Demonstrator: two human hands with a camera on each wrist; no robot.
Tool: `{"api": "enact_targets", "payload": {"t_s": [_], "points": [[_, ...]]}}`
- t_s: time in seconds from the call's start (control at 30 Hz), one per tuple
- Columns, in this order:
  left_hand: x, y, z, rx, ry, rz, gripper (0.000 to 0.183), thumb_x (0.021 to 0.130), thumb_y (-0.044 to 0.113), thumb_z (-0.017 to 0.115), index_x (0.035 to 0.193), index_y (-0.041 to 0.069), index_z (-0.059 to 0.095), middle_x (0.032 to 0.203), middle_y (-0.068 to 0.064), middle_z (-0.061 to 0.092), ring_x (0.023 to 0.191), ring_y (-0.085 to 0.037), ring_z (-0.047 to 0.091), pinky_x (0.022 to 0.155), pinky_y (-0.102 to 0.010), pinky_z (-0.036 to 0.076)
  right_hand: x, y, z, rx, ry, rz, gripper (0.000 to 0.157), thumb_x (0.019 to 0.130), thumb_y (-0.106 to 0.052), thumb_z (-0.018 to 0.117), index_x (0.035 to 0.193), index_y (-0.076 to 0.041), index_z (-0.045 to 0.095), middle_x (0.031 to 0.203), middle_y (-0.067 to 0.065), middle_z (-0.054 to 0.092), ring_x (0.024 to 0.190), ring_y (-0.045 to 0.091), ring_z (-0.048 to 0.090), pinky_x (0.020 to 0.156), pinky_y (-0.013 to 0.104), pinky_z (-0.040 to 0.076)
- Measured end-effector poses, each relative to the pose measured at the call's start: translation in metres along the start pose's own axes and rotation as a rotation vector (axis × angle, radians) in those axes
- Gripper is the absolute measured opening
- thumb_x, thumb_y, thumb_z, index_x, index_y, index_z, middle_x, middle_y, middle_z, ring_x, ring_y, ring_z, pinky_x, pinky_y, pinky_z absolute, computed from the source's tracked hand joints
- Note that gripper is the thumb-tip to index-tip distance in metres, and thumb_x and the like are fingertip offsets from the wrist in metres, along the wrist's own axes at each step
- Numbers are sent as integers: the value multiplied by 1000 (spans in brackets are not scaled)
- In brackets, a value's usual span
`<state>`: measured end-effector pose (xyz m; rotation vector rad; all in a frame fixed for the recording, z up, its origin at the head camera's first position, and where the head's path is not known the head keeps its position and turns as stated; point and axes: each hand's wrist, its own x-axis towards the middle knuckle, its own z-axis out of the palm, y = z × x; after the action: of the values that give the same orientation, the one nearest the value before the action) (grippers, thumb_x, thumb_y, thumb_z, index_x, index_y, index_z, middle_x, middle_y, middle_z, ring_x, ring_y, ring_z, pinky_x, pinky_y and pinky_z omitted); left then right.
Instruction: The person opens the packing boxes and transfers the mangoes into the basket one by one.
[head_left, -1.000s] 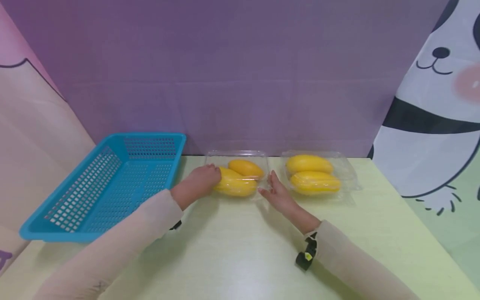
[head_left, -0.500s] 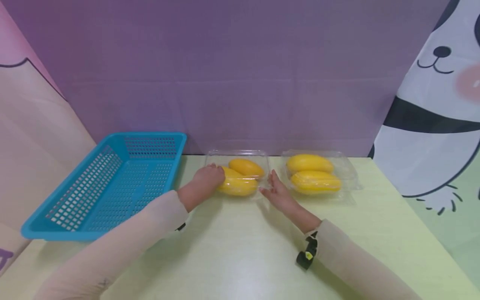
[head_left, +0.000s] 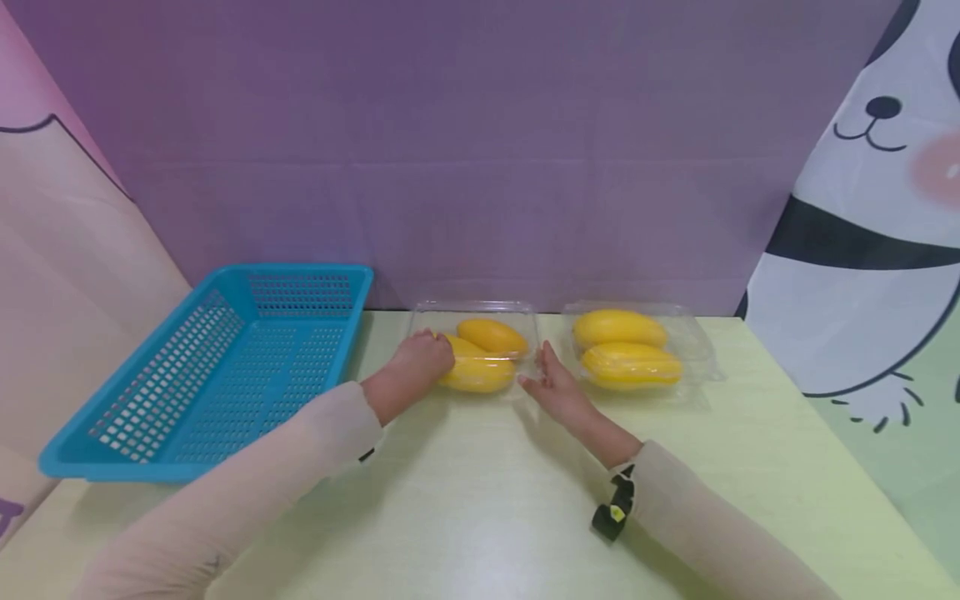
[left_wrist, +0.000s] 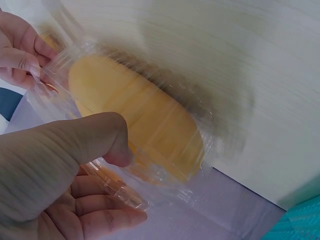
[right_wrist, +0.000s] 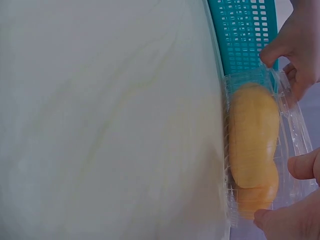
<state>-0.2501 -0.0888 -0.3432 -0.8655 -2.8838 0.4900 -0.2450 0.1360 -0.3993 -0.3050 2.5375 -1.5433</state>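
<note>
A clear plastic clamshell container (head_left: 480, 306) with two yellow mango-like fruits (head_left: 483, 377) stands at the table's back middle. My left hand (head_left: 420, 360) pinches its left side, thumb (left_wrist: 119, 145) on top and fingers lower down in the left wrist view. Around the right end is my right hand (head_left: 564, 398), thumb and fingers spread and touching or very near the plastic. In the right wrist view a gap separates its fingertips (right_wrist: 299, 166). How the lid sits is hard to tell through the clear plastic.
Another clear container (head_left: 693, 346) with two yellow fruits (head_left: 632, 365) stands just right of my right hand. A blue perforated basket (head_left: 348, 354) occupies the table's left side. Behind the table (head_left: 480, 500) hangs a purple cloth (head_left: 480, 167).
My left hand has shifted slightly to the right along the container's left side. My right hand, the containers and the basket look unmoved.
</note>
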Motion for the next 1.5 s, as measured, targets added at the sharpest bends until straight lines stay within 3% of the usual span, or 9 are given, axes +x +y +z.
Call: {"api": "enact_targets", "payload": {"t_s": [0.23,0.53,0.97,1.2,1.3,1.4,1.5], "points": [[-2,-3,-1,36,31,57,18,85,-7,54,90,-1,70,96,-17,68,80,-28,64,75,-39,54,-1,-1,0,-25,2,-8,79,96,-17,52,148,4,-4,155,23,11,140,41,21,114,49,22],[-3,-4,-7,28,3,86,17,83,-5,59,74,6,68,79,-8,68,71,-22,60,71,-33,53,-2,-3,0,-37,4,-8,78,96,-15,52,148,6,-2,154,25,14,137,45,26,112,51,24],[0,-5,-5,88,13,144,17,81,-5,61,72,9,67,74,-4,68,66,-18,59,65,-29,53,-3,-3,-1,-25,4,-1,78,96,-15,52,148,6,-2,154,25,13,137,45,25,112,51,24],[3,-5,-11,106,-107,146,13,85,-1,61,83,9,69,80,-3,68,67,-16,53,70,-27,52,-3,-2,-1,-4,-5,-10,78,96,-15,52,148,6,-3,154,25,11,139,43,22,113,51,22],[3,-5,-12,108,-118,149,13,85,0,61,82,9,68,78,-3,67,65,-15,50,69,-27,51,-3,-2,-1,-8,-7,-10,79,96,-15,52,148,6,-3,154,24,11,139,43,22,113,51,22],[8,-7,-6,107,-128,150,13,84,-1,61,82,9,69,78,-4,67,65,-16,52,68,-28,52,-3,-3,-1,-15,-4,-4,79,95,-15,53,148,5,-2,154,23,12,138,43,24,113,50,24],[17,-9,11,126,-104,147,14,84,-1,61,82,11,68,77,-3,66,68,-17,55,68,-28,52,-3,-3,-1,-18,-7,-8,78,96,-14,52,148,6,-3,154,24,12,138,43,23,112,50,24]]}}
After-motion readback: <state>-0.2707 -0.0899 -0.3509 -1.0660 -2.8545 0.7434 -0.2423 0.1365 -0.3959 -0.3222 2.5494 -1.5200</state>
